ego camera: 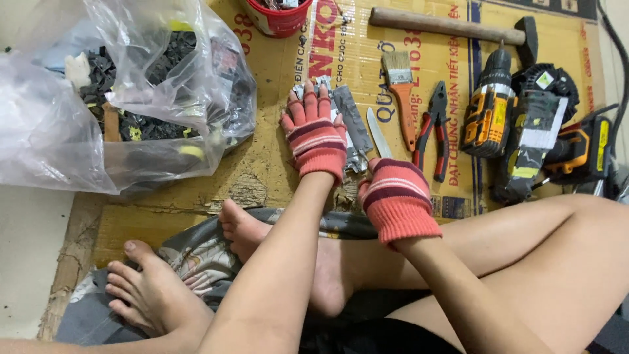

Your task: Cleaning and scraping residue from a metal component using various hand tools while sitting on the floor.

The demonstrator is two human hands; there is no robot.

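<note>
The metal piece (350, 124), grey and flat, lies at centre frame on the cardboard (262, 164). The left hand (316, 128), in a red fingerless glove, presses flat on it with fingers spread. The right hand (393, 193), gloved alike, is curled just below it; what it holds I cannot tell. One plastic bag (98, 98) fills the upper left. At upper right: one drill (488, 108), one hammer (452, 26), one pliers (432, 128), one brush (401, 92), one blade (379, 133).

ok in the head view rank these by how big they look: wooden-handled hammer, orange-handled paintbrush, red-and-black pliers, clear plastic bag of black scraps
1. clear plastic bag of black scraps
2. wooden-handled hammer
3. orange-handled paintbrush and red-and-black pliers: look alike, no ranking.
</note>
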